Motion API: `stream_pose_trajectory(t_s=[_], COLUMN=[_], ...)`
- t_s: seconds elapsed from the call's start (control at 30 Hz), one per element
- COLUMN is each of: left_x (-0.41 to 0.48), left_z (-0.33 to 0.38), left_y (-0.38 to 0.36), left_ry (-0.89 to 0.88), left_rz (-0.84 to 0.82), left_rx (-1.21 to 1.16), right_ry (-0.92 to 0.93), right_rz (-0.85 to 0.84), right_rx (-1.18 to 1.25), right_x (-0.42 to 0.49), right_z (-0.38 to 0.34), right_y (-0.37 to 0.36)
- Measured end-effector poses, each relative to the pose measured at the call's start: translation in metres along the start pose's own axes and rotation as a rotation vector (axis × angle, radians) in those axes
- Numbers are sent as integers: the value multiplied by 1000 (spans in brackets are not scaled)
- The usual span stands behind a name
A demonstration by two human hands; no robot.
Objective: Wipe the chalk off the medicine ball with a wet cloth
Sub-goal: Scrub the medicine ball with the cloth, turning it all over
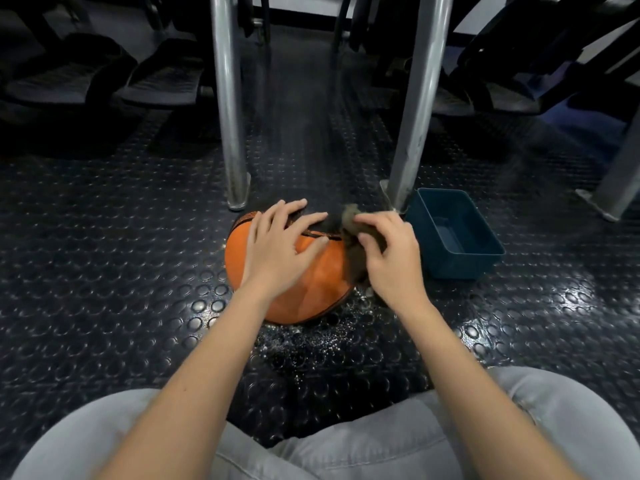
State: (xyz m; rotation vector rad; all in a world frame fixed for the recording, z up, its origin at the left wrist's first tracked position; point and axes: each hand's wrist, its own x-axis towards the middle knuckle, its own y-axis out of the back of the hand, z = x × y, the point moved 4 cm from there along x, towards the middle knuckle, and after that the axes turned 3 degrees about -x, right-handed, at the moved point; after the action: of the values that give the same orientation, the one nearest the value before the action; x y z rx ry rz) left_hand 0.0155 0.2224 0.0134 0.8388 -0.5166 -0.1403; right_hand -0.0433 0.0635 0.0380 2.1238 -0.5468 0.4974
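Orange and black ball (318,289) sits on the black bumpy rubber floor (104,271), out in the middle of it, far from any edge I can see. It lies just in front of the feet of two shiny metal legs (228,116). From here I see the left hand (277,251) lying flat on top of the ball, fingers spread wide and pressing down. The right hand (391,261) is at the right side of the ball. Its fingers and thumb are curled and pinch a brown cloth (350,216), and the cloth touches the ball near the top and hangs down its side. A blue tub (460,265) stands on the floor just right of the ball, beside the right leg. The floor in front of the ball is dotted with wet drops (311,341). Grey knees (346,445) fill the bottom of the view
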Motion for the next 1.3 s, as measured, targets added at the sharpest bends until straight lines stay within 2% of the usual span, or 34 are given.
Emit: stream_pose_trajectory(t_s=[0.07,0.1,0.23,0.3,0.37,0.4,0.47,0.5,0.57,0.63,0.7,0.77,0.83,0.87,0.9,1.0,1.03,1.1,1.17,1.23,1.3], left_x=[0,0,3,5,5,5,4,4,5,6,8,7,7,7,6,4,3,2,1,1,0], left_z=[-8,-11,-27,-33,-38,-40,-41,-39,-34,-29,-23,-21,-20,-21,-20,-21,-22,-23,-23,-23,-21], left_y=[5,8,18,21,23,23,23,23,21,18,15,15,14,15,15,17,17,18,17,15,15], left_ry=[14,28,108,125,152,164,171,168,146,126,107,101,85,85,89,105,105,112,107,93,88], left_rz=[19,26,29,53,87,91,103,100,71,52,37,45,48,52,50,52,48,57,58,66,55], left_rx=[-30,-61,-121,-128,-138,-135,-124,-129,-138,-123,-118,-111,-91,-91,-100,-115,-114,-126,-124,-111,-115], right_ry=[132,132,-209,-272,-126,-33,159,192,94,-128,-235,-92,92,121,77,-247,-285,-178,26,155,18], right_rz=[-80,-129,-288,-214,-51,-26,-62,-89,-127,-188,-120,5,-20,-60,-99,-226,-210,-41,55,-32,-109], right_rx=[17,-7,-240,-210,-63,1,39,14,-67,-183,-186,-28,38,19,-3,-152,-169,-45,72,51,33], right_x=[-12,-21,-35,-28,-13,-8,-7,-11,-15,-15,-7,6,3,-5,-13,-20,-18,-3,1,-12,-22], right_z=[-12,-8,39,40,9,-9,-34,-33,-4,30,39,6,-22,-20,-7,44,47,23,-14,-23,3], right_y=[-14,-23,-37,-28,-21,-19,-29,-36,-43,-36,-20,-12,-17,-27,-34,-37,-32,-21,-12,-25,-36])
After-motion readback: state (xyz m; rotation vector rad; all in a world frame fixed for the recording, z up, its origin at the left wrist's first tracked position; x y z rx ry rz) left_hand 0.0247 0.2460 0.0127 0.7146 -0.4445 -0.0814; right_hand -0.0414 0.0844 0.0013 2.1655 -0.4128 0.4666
